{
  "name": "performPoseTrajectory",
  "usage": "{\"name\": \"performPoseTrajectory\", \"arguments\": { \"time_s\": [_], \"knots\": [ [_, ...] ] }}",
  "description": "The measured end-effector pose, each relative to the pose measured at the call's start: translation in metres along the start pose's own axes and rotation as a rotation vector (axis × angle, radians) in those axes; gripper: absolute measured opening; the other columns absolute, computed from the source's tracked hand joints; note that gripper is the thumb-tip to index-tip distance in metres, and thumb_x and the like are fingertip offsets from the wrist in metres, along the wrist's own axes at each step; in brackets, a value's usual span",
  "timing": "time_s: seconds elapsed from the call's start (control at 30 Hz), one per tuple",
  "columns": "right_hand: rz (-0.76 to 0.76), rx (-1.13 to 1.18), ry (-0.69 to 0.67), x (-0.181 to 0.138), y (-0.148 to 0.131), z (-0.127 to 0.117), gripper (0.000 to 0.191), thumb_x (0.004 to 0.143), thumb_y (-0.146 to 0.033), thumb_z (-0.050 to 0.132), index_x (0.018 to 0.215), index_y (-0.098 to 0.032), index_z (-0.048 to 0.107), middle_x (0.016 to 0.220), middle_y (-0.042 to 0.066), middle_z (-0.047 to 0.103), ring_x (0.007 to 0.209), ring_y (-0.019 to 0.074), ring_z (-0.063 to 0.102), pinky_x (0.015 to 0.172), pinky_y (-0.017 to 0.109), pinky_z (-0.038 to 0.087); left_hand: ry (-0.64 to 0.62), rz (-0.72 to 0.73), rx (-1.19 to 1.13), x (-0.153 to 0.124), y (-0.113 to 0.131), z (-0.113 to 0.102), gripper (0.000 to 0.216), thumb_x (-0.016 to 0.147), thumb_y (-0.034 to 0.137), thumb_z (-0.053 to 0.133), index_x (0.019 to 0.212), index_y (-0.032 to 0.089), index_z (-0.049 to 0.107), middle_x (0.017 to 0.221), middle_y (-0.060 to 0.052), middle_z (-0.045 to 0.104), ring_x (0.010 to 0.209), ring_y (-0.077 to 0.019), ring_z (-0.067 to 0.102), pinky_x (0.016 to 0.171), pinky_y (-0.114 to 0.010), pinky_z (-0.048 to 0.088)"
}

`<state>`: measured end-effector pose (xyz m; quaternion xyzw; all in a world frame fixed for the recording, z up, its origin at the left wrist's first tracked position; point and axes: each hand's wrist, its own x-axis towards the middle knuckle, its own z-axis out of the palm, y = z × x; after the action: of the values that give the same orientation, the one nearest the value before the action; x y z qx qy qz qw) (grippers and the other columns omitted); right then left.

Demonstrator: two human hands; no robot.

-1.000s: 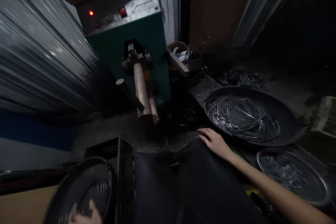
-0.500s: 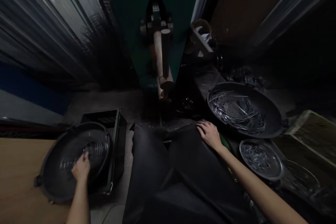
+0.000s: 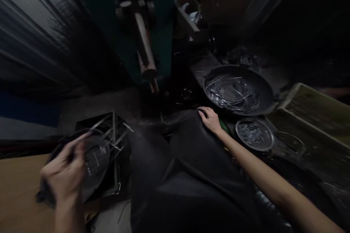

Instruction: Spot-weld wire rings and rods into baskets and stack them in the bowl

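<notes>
My left hand (image 3: 65, 167), smeared by motion, is raised over the dark round basin (image 3: 94, 184) on the left. Its fingers are closed on a bent wire piece (image 3: 116, 138), whose pale, blurred strands stick out to the right. Similar thin wire pieces (image 3: 93, 161) lie in that basin. My right hand (image 3: 210, 119) rests palm down on the black apron (image 3: 191, 149) over my right knee. Its fingers lie over the knee and hold nothing.
A green machine (image 3: 164, 43) with a metal arm (image 3: 143, 40) stands ahead. To the right are a big basin (image 3: 264, 94) and a smaller bowl (image 3: 269, 138), both with metal wire bits, and a yellowish crate (image 3: 317, 105). A black crate (image 3: 117, 185) stands beside the left basin.
My left hand has risen out of the left basin, bringing up a bent wire piece. My right hand stays on the knee. The view has shifted, so the machine appears farther left and higher.
</notes>
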<state>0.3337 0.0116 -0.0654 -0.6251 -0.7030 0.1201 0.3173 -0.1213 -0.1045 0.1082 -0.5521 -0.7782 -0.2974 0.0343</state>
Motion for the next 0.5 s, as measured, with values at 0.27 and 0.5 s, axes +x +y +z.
{"name": "performPoseTrajectory", "arguments": {
  "time_s": [0.27,0.5],
  "knots": [
    [0.454,-0.233,-0.125,0.067,0.089,-0.085,0.021,0.079,-0.018,0.068,0.098,-0.009,0.068,0.104,0.019,0.066,0.084,0.0210,0.057,0.079,0.032,0.039,-0.973,0.588,-0.156,-0.006,0.181,0.172,0.030,0.090,0.041,0.049,0.101,0.024,0.072,0.093,-0.005,0.071,0.083,-0.0170,0.064,0.074,-0.024,0.045],
    [0.503,-0.421,-0.525,0.083,0.119,-0.059,0.017,0.074,-0.026,0.072,0.084,-0.012,0.071,0.093,0.017,0.067,0.052,0.0082,0.033,0.064,0.034,0.024,-0.737,0.331,-0.571,0.006,0.136,0.168,0.048,0.093,0.043,0.041,0.136,0.023,0.045,0.110,-0.006,0.059,0.100,-0.0158,0.057,0.094,-0.030,0.042]
  ]
}}
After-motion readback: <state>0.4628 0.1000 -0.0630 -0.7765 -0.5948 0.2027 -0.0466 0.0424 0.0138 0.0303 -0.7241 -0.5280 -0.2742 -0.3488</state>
